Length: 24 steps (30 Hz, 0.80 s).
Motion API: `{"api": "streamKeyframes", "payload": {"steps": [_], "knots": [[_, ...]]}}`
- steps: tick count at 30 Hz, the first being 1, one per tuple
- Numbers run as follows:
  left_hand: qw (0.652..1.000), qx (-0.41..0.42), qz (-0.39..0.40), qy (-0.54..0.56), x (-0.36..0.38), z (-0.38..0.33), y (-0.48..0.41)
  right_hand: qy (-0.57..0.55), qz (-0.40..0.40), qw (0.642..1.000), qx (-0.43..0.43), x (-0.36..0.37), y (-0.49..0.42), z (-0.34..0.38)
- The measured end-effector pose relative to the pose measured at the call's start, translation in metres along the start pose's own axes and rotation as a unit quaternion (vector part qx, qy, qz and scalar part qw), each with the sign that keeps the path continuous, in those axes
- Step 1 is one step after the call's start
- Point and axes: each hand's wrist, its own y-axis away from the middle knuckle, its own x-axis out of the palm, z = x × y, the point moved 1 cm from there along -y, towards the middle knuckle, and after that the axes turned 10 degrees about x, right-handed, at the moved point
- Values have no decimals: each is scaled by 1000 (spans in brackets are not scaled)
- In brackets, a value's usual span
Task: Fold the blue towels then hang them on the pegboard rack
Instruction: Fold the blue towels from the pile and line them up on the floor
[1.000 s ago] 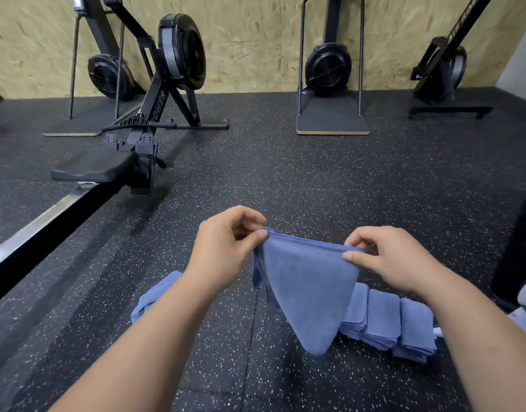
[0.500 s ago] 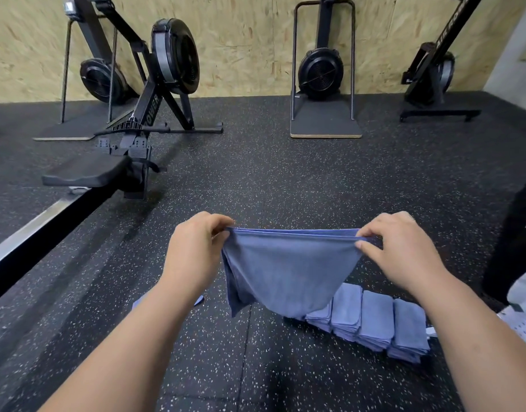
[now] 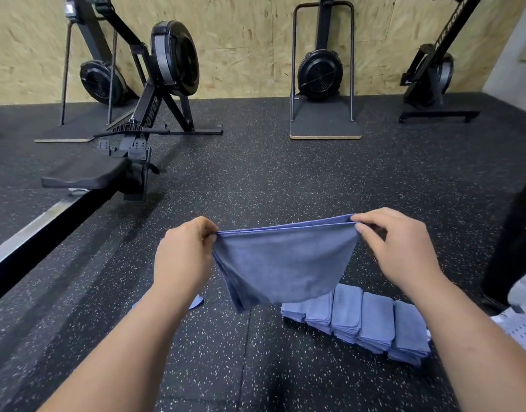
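Observation:
A blue towel hangs folded in the air above the floor, its top edge stretched level. My left hand pinches its left top corner and my right hand pinches its right top corner. Below the towel on the floor lies a row of several folded blue towels. Another loose blue towel peeks out behind my left forearm, mostly hidden. A white pegboard shows at the right edge.
The floor is black speckled rubber. A rowing machine with its long rail runs along the left. More black exercise machines stand against the wooden back wall. A dark object stands at the right.
My hands have drawn apart, pulling the towel's top edge wide and level. The towel hung as a narrow point before and now hangs as a broad folded panel.

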Motion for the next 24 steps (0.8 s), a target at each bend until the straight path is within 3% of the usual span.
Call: {"api": "streamKeyframes", "payload": {"steps": [8, 13, 20, 24], "knots": [[999, -13, 30, -28, 5, 6, 0, -49, -18, 999, 8, -10, -1, 14], [998, -30, 34, -40, 11, 13, 0, -252, 88, 956, 120, -16, -3, 23], [999, -30, 22, -36, 12, 11, 0, -108, 47, 983, 138, -14, 1, 18], [991, -99, -8, 85, 12, 5, -5, -234, 62, 953, 184, -6, -2, 11]]}}
